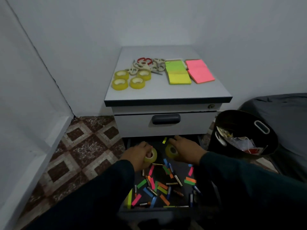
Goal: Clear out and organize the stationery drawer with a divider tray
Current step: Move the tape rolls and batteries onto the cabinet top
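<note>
open drawer (159, 207), scattered batteries (178, 180), bright paper flags (141, 183)

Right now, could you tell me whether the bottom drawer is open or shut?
Open: the bottom drawer is pulled out, showing batteries, paper strips and both hands inside.

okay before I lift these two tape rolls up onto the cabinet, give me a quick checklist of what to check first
1. Left hand grips a tape roll: ok, fingers curl round it.
2. Right hand grips the other roll: cannot tell, it lies over the roll, hold unclear.
3. Free space on the cabinet top beside the four rolls already there: ok.
4. Way up past the shut upper drawer: ok, nothing blocks it.
5. Rolls free of the loose batteries and paper strips: ok, those lie nearer the person.
6. Divider tray at hand: cannot tell, none in view.
</note>
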